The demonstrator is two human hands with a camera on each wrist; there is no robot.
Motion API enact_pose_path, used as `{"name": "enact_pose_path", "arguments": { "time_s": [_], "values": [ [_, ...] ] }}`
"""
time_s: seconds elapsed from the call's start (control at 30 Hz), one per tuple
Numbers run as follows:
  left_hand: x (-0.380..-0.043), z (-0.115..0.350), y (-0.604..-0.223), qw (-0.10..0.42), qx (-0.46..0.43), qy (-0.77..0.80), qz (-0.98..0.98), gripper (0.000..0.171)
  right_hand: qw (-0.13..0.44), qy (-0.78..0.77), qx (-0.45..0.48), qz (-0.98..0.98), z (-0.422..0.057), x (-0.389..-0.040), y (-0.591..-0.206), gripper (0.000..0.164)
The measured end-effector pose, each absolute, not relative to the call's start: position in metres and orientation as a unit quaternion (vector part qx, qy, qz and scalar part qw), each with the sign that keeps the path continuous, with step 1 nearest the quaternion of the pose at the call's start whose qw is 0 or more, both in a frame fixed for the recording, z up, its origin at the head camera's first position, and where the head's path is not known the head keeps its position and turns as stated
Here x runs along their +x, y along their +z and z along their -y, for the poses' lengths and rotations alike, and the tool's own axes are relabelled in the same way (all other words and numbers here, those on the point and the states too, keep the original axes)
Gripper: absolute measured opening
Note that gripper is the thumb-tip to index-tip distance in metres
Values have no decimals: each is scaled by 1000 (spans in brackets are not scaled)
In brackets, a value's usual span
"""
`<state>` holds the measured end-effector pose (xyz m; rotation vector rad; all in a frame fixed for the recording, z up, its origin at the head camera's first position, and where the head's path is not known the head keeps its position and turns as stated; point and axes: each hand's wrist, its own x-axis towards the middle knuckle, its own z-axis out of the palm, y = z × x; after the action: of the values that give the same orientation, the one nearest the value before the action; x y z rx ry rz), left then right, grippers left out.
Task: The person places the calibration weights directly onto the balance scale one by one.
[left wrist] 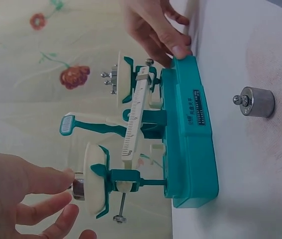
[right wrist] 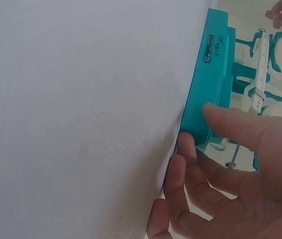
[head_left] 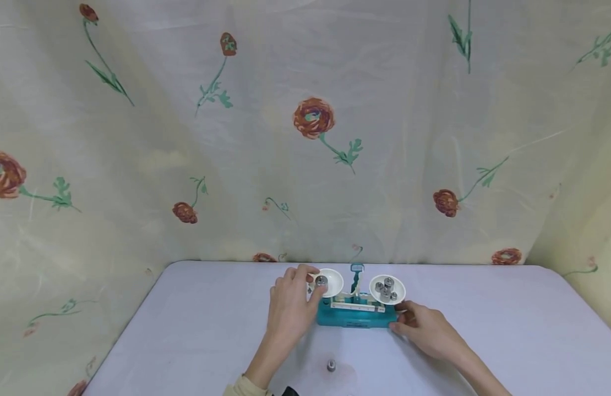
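Observation:
A teal balance scale [head_left: 356, 318] with two white pans stands on the table. My left hand [head_left: 292, 302] is at the left pan [head_left: 337, 281], its thumb and a finger pinching a large metal weight [left wrist: 78, 187] by its top, the weight's base right at the pan's surface. My right hand [head_left: 429, 330] grips the right end of the scale's base, thumb on the front face and fingers at the end, as the right wrist view shows. Several smaller metal weights [head_left: 387, 285] stand together in the right pan [head_left: 401, 287].
A single metal weight [head_left: 331, 365] stands upright on the white tabletop [head_left: 211, 330] in front of the scale. Part of another metal object [left wrist: 280, 2] shows at the top edge of the left wrist view. A flowered curtain [head_left: 385, 165] hangs behind the table.

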<state>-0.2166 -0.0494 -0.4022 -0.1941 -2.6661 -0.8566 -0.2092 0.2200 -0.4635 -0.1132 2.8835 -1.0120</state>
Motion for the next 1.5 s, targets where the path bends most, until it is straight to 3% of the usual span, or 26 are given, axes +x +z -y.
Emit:
{"name": "enact_pose_path", "arguments": {
  "time_s": [0.43, 0.7, 1.1, 1.5],
  "values": [
    [-210, 65, -391, 129, -99, -358, 920, 23, 49, -339, -42, -939, -222, -211, -464, 50],
    [-205, 77, -390, 16, -196, -397, 897, 15, 58, -340, -42, -938, -223, -213, -464, 51],
    [-205, 80, -395, -104, -299, -352, 881, 13, 58, -339, -41, -938, -223, -212, -463, 51],
    [-209, 77, -414, -242, -298, -302, 873, 23, 62, -339, -34, -938, -223, -214, -464, 53]
  ]
}}
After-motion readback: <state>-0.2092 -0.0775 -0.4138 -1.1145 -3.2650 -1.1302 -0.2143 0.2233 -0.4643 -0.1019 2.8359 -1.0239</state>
